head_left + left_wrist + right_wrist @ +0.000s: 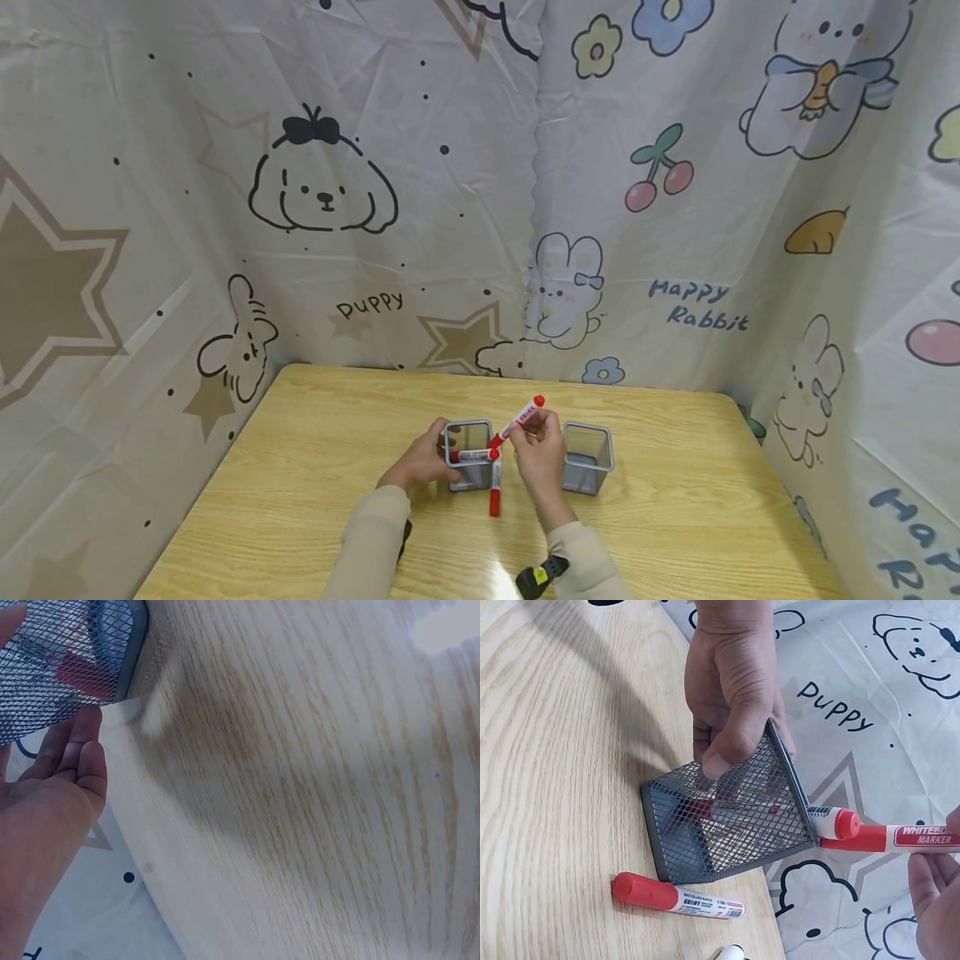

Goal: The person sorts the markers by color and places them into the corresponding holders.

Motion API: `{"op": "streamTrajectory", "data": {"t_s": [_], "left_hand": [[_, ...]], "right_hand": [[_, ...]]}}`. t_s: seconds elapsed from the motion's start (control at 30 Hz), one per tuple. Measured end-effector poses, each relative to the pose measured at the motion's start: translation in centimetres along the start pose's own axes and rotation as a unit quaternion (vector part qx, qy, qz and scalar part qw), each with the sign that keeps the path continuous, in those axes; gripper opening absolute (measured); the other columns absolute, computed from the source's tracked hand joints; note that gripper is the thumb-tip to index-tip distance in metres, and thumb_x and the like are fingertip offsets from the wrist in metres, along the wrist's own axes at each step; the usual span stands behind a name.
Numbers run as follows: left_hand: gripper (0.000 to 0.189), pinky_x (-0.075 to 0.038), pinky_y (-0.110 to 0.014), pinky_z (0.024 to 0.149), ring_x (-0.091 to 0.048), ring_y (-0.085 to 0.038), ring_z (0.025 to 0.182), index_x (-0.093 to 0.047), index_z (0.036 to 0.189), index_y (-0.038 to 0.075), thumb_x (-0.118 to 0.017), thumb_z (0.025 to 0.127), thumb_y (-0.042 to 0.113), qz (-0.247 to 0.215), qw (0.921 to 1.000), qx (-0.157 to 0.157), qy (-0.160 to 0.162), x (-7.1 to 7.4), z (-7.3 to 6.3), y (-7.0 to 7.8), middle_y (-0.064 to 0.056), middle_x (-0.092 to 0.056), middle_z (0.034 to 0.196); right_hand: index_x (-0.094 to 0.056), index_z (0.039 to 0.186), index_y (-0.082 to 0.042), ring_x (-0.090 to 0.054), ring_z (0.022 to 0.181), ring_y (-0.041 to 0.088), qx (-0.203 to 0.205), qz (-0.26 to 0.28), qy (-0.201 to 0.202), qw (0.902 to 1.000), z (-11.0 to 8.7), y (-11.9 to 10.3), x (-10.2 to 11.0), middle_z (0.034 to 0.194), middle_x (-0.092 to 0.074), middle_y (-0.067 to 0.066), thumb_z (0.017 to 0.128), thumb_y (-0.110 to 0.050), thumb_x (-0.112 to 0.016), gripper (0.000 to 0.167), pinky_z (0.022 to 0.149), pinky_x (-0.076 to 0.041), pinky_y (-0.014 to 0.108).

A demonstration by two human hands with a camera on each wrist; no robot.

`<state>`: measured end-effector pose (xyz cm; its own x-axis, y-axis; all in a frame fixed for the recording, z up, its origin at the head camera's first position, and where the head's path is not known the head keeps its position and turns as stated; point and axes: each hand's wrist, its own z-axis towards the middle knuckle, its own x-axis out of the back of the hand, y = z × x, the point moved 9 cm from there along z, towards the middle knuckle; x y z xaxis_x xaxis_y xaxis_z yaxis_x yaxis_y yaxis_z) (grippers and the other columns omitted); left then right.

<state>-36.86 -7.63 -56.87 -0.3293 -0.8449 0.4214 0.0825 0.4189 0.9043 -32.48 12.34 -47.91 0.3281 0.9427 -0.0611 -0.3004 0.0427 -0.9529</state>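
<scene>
My left hand [422, 460] grips a grey wire-mesh pen holder [731, 817] from its left side, with the thumb [731, 750] against the mesh. One red-and-white whiteboard marker [474, 455] stands tilted in that holder, its red end poking past the rim. My right hand [542, 457] pinches a second whiteboard marker [922, 838]; its lower red end is right at the holder's rim, beside the first marker. On the table in front of the holder lies another red-and-white marker [676, 896]. In the left wrist view, fingers [90, 769] press close to the mesh.
A second mesh pen holder [587, 458] stands upright just right of my right hand. The white end of another pen-like object [732, 952] shows at the bottom of the right wrist view. The wooden table [315, 500] backs onto a printed curtain [450, 208].
</scene>
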Motion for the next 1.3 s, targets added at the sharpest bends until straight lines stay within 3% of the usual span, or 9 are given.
{"op": "streamTrajectory", "data": {"t_s": [0.13, 0.37, 0.43, 0.67, 1.0, 1.3], "left_hand": [[0.073, -0.044, -0.046, 0.082, -0.054, -0.028, 0.093, -0.045, 0.121, 0.010, -0.081, 0.059, -0.003, 0.000, 1.0000, 0.007, 0.001, 0.1, 0.0, 0.0, -0.015, -0.054, 0.112], [0.075, -0.043, -0.046, 0.083, -0.054, -0.030, 0.095, -0.045, 0.121, 0.010, -0.081, 0.057, -0.004, -0.003, 1.0000, 0.009, -0.003, 0.0, 0.1, -0.1, -0.017, -0.055, 0.113], [0.076, -0.043, -0.047, 0.083, -0.054, -0.031, 0.096, -0.044, 0.122, 0.009, -0.081, 0.057, -0.004, -0.008, 0.9999, 0.010, -0.006, 0.0, 0.1, -0.1, -0.017, -0.055, 0.114], [0.076, -0.043, -0.047, 0.083, -0.055, -0.030, 0.096, -0.044, 0.122, 0.010, -0.082, 0.057, -0.004, -0.010, 0.9998, 0.011, -0.010, 0.0, 0.2, -0.3, -0.017, -0.054, 0.114], [0.076, -0.042, -0.048, 0.084, -0.054, -0.029, 0.096, -0.043, 0.122, 0.011, -0.082, 0.058, -0.003, -0.005, 0.9998, 0.016, -0.013, 0.0, 0.3, -0.5, -0.017, -0.054, 0.115], [0.077, -0.043, -0.047, 0.084, -0.054, -0.031, 0.096, -0.042, 0.123, 0.008, -0.081, 0.057, -0.005, -0.012, 0.9997, 0.013, -0.014, -0.2, 0.1, -0.1, -0.020, -0.054, 0.113]], "right_hand": [[-0.052, 0.097, 0.008, -0.059, 0.081, 0.023, 0.000, 0.000, -0.002, 1.0000, -0.1, -0.2, 0.0, 0.087, -0.059, 0.016, 0.077, 0.011, -0.064, 0.024, 0.069, -0.050, 0.023], [-0.050, 0.091, 0.011, -0.060, 0.078, 0.026, 0.019, -0.015, -0.007, 0.9997, -1.1, -3.3, -0.3, 0.085, -0.059, 0.020, 0.076, 0.013, -0.062, 0.020, 0.069, -0.051, 0.023], [-0.050, 0.090, 0.011, -0.060, 0.078, 0.027, 0.021, -0.021, -0.010, 0.9995, -1.2, -3.3, -0.4, 0.085, -0.059, 0.020, 0.075, 0.013, -0.063, 0.020, 0.068, -0.051, 0.024], [-0.055, 0.086, 0.007, -0.060, 0.072, 0.024, 0.040, -0.051, -0.018, 0.9977, -0.7, 0.0, -0.6, 0.080, -0.061, 0.015, 0.074, 0.011, -0.067, 0.018, 0.063, -0.051, 0.025], [-0.060, 0.081, -0.002, -0.060, 0.068, 0.017, 0.056, -0.125, -0.029, 0.9901, -0.9, 1.1, -0.8, 0.072, -0.063, 0.004, 0.075, -0.001, -0.069, 0.011, 0.061, -0.049, 0.024], [-0.060, 0.081, 0.002, -0.058, 0.063, 0.013, 0.035, -0.108, -0.071, 0.9909, -1.2, 2.0, -1.7, 0.069, -0.063, 0.006, 0.075, 0.003, -0.068, 0.010, 0.057, -0.049, 0.023]]}}
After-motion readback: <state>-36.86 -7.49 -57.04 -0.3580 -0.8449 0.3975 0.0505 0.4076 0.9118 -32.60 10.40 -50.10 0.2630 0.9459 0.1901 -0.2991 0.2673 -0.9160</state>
